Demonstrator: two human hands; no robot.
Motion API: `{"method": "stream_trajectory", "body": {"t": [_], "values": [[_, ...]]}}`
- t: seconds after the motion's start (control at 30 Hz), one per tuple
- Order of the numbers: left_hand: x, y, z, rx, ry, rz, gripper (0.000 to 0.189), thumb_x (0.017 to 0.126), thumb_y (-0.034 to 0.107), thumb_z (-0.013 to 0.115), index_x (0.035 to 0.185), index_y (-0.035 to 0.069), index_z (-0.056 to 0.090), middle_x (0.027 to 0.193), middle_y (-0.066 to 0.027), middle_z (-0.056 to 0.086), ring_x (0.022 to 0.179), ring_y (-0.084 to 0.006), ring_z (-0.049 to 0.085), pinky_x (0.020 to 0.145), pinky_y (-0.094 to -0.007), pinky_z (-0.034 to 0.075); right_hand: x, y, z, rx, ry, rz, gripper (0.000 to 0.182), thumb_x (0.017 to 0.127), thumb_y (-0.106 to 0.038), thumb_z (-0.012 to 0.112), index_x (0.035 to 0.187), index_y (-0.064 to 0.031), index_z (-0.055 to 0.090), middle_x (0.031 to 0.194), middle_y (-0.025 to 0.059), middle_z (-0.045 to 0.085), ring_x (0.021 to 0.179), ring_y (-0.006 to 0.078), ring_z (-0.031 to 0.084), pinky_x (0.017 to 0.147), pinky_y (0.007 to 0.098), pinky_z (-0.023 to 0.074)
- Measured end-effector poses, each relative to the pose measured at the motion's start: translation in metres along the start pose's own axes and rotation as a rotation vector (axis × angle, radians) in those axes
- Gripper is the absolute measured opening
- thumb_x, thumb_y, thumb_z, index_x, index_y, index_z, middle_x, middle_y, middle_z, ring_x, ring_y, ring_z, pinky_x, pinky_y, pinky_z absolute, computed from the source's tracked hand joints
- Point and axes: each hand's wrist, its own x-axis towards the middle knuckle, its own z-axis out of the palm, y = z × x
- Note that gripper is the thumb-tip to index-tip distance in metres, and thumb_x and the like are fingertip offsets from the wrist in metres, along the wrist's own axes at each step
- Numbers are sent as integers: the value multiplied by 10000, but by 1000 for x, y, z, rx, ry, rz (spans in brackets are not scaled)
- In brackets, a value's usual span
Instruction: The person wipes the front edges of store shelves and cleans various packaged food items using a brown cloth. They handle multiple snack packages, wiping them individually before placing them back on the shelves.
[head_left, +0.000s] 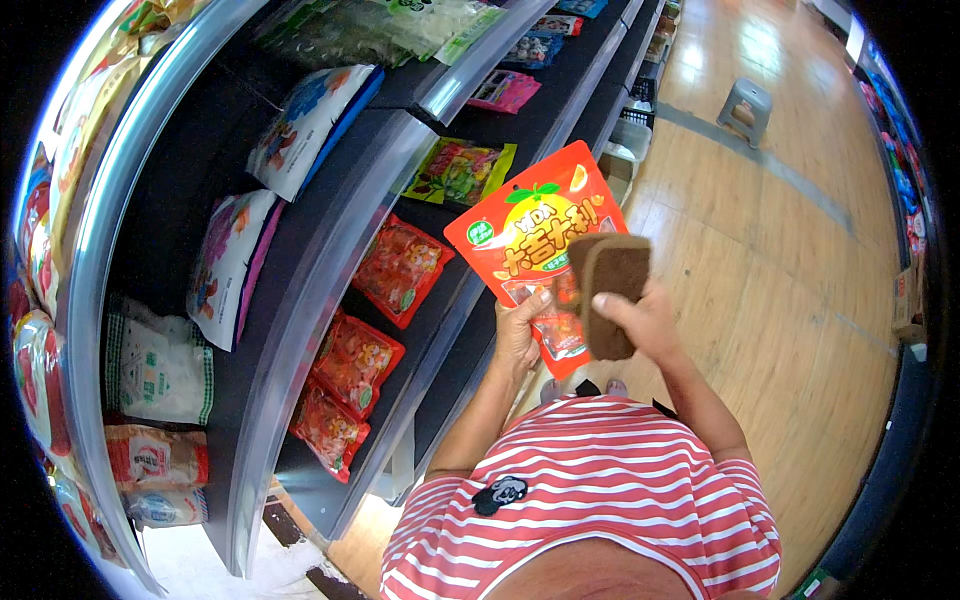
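My left hand (519, 330) grips the lower left edge of a bright red-orange candy bag (536, 217), thumb on its front. The bag is tilted, printed with an orange fruit and lettering, and individually wrapped pieces show through its clear lower part. In my right hand (641, 319) is a folded brown cloth (616, 292), pinched with the thumb on top. The cloth overlaps the right side of the bag; whether it presses on the bag I cannot tell. Similar red bags (401, 270) lie on the dark shelf to the left.
Tiered black shelves (330, 225) with clear front strips run along my left, bearing white bags (311, 131), a yellow-green candy bag (461, 171) and a pink packet (504, 90). A grey plastic stool (745, 109) stands on the wood-look floor (765, 300). More shelving lines the far right.
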Motion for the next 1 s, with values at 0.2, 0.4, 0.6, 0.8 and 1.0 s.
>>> {"method": "stream_trajectory", "body": {"t": [0.2, 0.4, 0.6, 0.8, 1.0], "values": [[0, 7, -2, 35, -39, 25, 532, 635, -32, 612, 1123, 8, 403, 1047, -109, 528, 943, -218, 543, 838, -377, 451, 27, -1, -67, 27, 431, -49, 200, 732, -109, 549, 904, -7, 550, 793, 37, 575, 692, 128, 548, 644, 268, 447], [0, 5, 2, 9, -16, 0, 398, 649, -39, 632, 1020, -14, 492, 948, -103, 581, 815, -185, 589, 738, -325, 496, 20, -25, -63, 90, 468, -79, 201, 735, -99, 561, 902, 11, 549, 800, 51, 580, 685, 130, 556, 639, 269, 452], [0, -19, -5, 146, -55, -97, 313, 707, 9, 601, 1004, -8, 505, 922, -87, 578, 801, -181, 583, 726, -321, 495, 14, -31, 3, -30, 24, -6, 257, 709, -120, 601, 933, 0, 562, 845, 29, 589, 745, 113, 547, 676, 281, 446], [-10, -27, 13, 47, -56, -180, 330, 729, 49, 611, 1035, 4, 498, 905, -74, 571, 784, -173, 573, 705, -294, 492, 18, -15, 19, -80, -205, -37, 368, 705, -91, 607, 1044, 9, 504, 967, 47, 558, 867, 127, 524, 770, 279, 421], [-9, -9, 2, 158, -15, -107, 315, 659, -28, 625, 958, 7, 531, 859, -68, 596, 750, -156, 589, 679, -290, 495, 34, -24, -51, -99, 277, 27, 248, 715, -133, 588, 921, -1, 550, 812, 41, 571, 710, 126, 544, 631, 276, 448]]}}
